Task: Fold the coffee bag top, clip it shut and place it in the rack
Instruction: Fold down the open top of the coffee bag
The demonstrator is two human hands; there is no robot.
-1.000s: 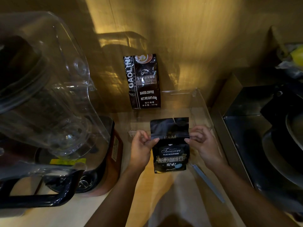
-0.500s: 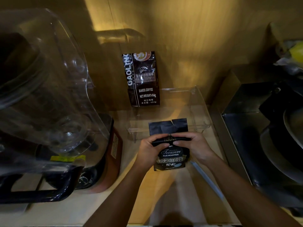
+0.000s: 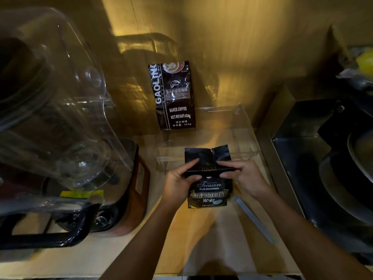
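Observation:
A small black coffee bag (image 3: 210,190) with gold "Blue Mountain" print stands on the wooden counter. Its torn top flap sticks up behind a crease. My left hand (image 3: 179,179) pinches the bag's left side at the crease, thumb in front and fingers behind. My right hand (image 3: 242,176) pinches the right side the same way. A long grey sealing clip (image 3: 254,220) lies on the counter to the right of the bag, untouched. A clear acrylic rack (image 3: 245,136) stands just behind the bag, against the wall.
A larger black coffee bag (image 3: 174,96) marked "Baked Coffee" leans on the wall behind the rack's left end. A big blender with a clear jug (image 3: 52,110) fills the left side. A dark steel sink (image 3: 331,168) with a pan is at the right.
My hands went from the bag's outer top corners inward to its upper middle, pressing a crease across it. In the last half second they hardly moved.

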